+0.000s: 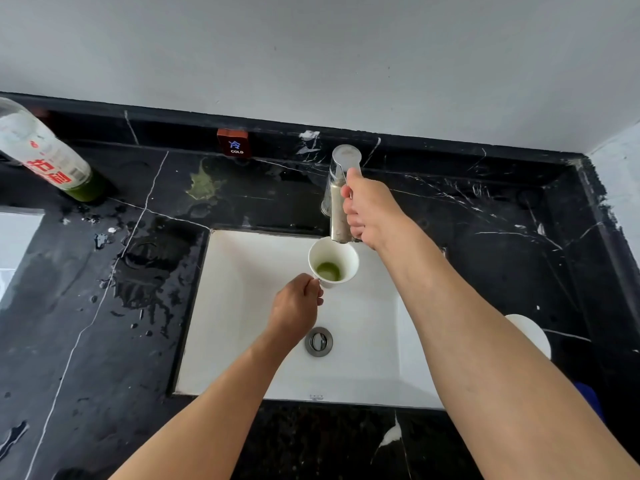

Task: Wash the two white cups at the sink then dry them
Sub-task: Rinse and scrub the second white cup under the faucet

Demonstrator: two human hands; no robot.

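Left hand (294,308) grips a smooth white cup (333,261) holding green residue at frame centre; right hand (369,211) clasps the metal faucet (341,195).

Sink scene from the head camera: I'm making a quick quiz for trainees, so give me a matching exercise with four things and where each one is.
Things:
1. cup with green residue
2. second white cup
3. bottle
4. right hand

Places:
A. on the faucet
B. on the counter, right of the sink
C. back left of the counter
D. held by the left hand over the sink, below the spout

Pairs: 1-D, 2-B, 3-C, 4-A
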